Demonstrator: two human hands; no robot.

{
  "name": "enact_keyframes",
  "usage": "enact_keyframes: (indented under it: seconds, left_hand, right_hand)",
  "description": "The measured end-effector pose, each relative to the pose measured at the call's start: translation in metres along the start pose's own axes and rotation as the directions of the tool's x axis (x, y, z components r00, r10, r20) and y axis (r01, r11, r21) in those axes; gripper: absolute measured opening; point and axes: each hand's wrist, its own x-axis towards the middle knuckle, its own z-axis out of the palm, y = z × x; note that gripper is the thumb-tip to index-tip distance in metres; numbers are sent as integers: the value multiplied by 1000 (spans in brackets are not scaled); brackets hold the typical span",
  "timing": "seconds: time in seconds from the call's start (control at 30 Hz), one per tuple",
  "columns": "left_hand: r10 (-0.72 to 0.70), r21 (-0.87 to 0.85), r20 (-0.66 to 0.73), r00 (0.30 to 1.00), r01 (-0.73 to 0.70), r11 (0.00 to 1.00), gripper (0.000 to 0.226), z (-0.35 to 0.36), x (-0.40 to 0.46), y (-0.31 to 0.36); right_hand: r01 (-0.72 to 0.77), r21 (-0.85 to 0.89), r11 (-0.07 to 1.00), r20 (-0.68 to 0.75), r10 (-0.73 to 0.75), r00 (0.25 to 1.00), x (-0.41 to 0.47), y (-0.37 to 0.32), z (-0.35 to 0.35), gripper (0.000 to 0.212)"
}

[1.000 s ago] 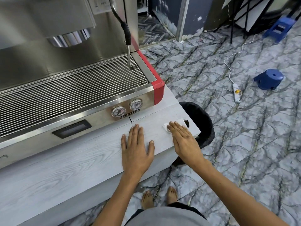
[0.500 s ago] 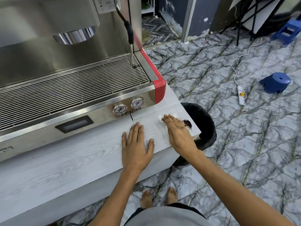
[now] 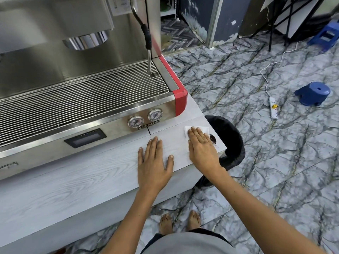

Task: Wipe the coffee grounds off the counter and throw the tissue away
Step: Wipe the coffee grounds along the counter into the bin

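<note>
Tissue (image 3: 200, 129) flat under right hand (image 3: 200, 146) (long axis crosswise), beside grounds (image 3: 213, 139)

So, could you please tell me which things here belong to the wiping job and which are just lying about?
Part of the job:
- tissue pressed flat under the right hand
- coffee grounds near the counter corner
- black bin beside that corner
- left hand resting flat on the counter

Just lying about:
- espresso machine
- blue stool
- power strip

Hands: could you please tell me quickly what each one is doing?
Left hand: open, flat on the counter.
Right hand: open, fingers pressing the tissue.
</note>
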Motion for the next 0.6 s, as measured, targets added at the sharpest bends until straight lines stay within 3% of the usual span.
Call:
enact_keyframes:
  seconds: [0.2,0.4,0.6]
  left_hand:
    - [0,-1,-2,1000,0,1000,69,0,0,0]
    - [6,-1,2,1000,-6,1000,69,0,0,0]
    - [9,4,-4,1000,-9,1000,69,1,0,-1]
  right_hand:
    - [-7,-18,1000,-39,6,999,-12,7,-1,42]
    - [36,88,995,-65,-30,997,-13,11,-14,36]
    - [180,105,978,-27,-178,984,-32,4,-15,36]
